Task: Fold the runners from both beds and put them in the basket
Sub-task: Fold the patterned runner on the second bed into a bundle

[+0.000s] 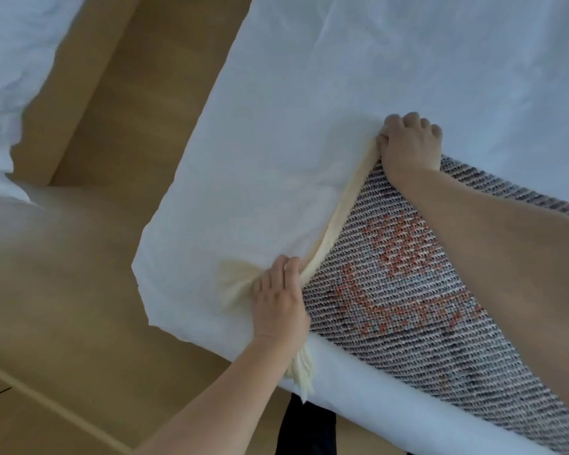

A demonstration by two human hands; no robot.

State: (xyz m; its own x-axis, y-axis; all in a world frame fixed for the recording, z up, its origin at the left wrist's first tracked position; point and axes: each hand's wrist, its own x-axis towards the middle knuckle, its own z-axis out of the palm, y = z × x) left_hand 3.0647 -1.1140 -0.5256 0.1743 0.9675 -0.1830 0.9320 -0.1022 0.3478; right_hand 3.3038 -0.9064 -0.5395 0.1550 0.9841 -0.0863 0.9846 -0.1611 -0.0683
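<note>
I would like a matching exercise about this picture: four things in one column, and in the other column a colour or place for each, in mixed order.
Things:
1. runner
2. bed sheet
3. right hand
4. left hand

Descriptions:
a. white
b. at the runner's near corner
c. grey weave with an orange pattern
d. at the runner's far corner

Pairs: 1-c; 2-a; 3-d; 4-b

Bed (pixel 342 93): white sheet, lightly creased, one corner over the wooden floor (pixel 63 307). A woven grey-and-orange, cream-fringed runner (pixel 408 307) lies directly on the sheet, across the near edge. The second bed (pixel 14 77) stands apart, left
</note>
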